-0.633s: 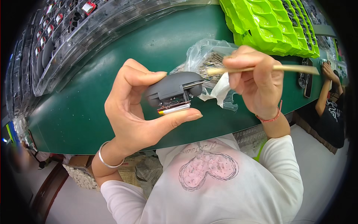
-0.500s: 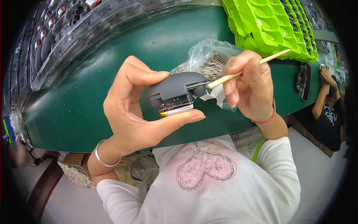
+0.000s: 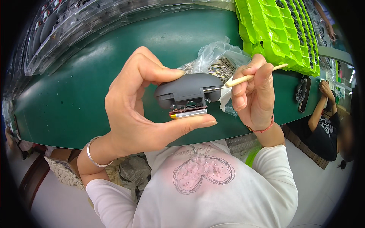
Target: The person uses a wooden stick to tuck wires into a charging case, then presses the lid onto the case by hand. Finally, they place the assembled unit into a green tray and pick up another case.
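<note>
My left hand grips a dark grey earbud charging case, fingers on its top and the thumb along its underside. Below the hinge the case shows a charging port, a circuit board edge and a silver battery. A thin metal pin lies along the hinge slot, its right end sticking out. With fingers closed, my right hand holds a pale wooden stick. The stick's blunt end meets the pin's outer end or sits very close to it.
Behind the case, a clear plastic bag of loose metal pins lies on the green table. A bright green moulded tray stands at far right, clear trays at far left. Another person's hands are at the table's right.
The case and my left hand now sit slightly further right in view. Less of the pin shows outside the case, and the stick has come nearer the hinge. Both grips are unchanged.
</note>
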Action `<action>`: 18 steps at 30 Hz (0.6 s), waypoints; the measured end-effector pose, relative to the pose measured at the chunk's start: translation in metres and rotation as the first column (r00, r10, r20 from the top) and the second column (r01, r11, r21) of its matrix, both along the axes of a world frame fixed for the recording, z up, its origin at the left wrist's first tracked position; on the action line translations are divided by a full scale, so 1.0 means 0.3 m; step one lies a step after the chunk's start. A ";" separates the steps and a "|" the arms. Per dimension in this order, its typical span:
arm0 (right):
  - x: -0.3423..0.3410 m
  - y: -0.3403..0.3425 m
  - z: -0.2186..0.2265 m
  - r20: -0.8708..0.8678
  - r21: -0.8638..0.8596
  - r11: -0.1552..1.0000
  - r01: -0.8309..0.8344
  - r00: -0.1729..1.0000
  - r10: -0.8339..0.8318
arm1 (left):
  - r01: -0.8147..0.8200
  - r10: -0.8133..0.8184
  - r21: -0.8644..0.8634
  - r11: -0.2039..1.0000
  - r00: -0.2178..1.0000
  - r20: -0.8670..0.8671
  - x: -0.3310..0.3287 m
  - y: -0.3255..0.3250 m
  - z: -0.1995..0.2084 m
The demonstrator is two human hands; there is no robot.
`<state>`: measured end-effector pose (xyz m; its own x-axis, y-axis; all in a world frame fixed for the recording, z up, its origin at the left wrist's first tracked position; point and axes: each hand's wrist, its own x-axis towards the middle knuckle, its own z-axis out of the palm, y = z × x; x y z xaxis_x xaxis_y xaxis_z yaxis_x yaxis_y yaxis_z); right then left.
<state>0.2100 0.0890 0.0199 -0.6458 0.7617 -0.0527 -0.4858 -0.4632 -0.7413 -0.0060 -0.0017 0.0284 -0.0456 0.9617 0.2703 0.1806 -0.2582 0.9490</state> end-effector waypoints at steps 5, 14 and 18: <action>-0.002 -0.003 0.004 0.012 -0.023 1.000 -0.010 1.000 0.010 | -0.011 0.012 -0.015 1.000 0.999 0.037 0.011 0.007 0.001; -0.001 -0.001 0.008 0.020 -0.055 0.998 -0.010 1.000 0.011 | -0.018 0.019 -0.031 0.999 0.999 0.036 0.011 0.014 0.004; -0.004 -0.001 0.008 0.030 0.008 1.000 0.015 0.999 -0.015 | -0.024 0.025 -0.021 0.999 1.000 0.019 0.014 0.014 0.004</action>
<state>0.2088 0.0885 0.0224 -0.6326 0.7717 -0.0662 -0.4699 -0.4503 -0.7593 -0.0018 0.0025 0.0297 -0.0743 0.9656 0.2490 0.1685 -0.2340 0.9575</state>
